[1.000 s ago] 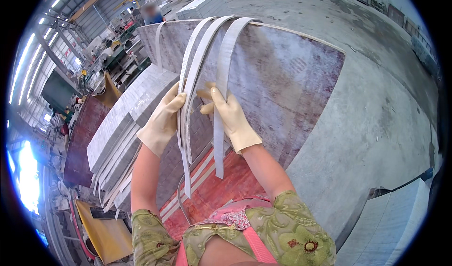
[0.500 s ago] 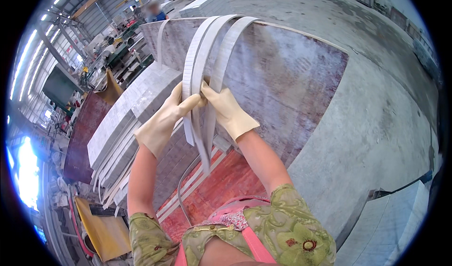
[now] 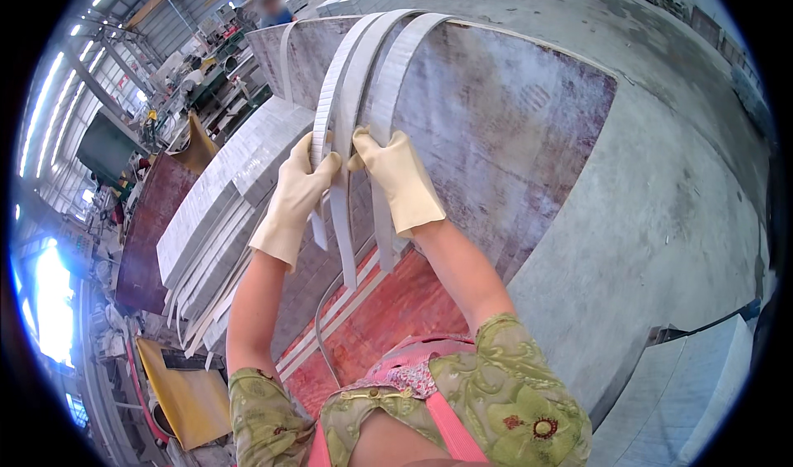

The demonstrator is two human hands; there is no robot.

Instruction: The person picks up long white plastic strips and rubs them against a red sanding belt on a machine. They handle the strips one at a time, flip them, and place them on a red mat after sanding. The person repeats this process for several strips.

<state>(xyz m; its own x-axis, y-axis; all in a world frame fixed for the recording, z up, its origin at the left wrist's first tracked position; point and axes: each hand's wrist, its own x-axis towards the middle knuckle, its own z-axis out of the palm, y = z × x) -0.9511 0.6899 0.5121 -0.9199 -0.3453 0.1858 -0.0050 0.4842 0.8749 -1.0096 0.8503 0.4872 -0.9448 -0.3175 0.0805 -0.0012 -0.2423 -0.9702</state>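
Grey straps hang over the top edge of the upright slab, at 12 o'clock from the body. Left hand and right hand, both gloved, are closed around them mid-length. Judged light, limp, flat webbing; best gripped just below the edge. Far ends are hidden behind the slab; weave unclear.

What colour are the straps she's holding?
Pale grey-white straps, gripped by both gloved hands; head view.
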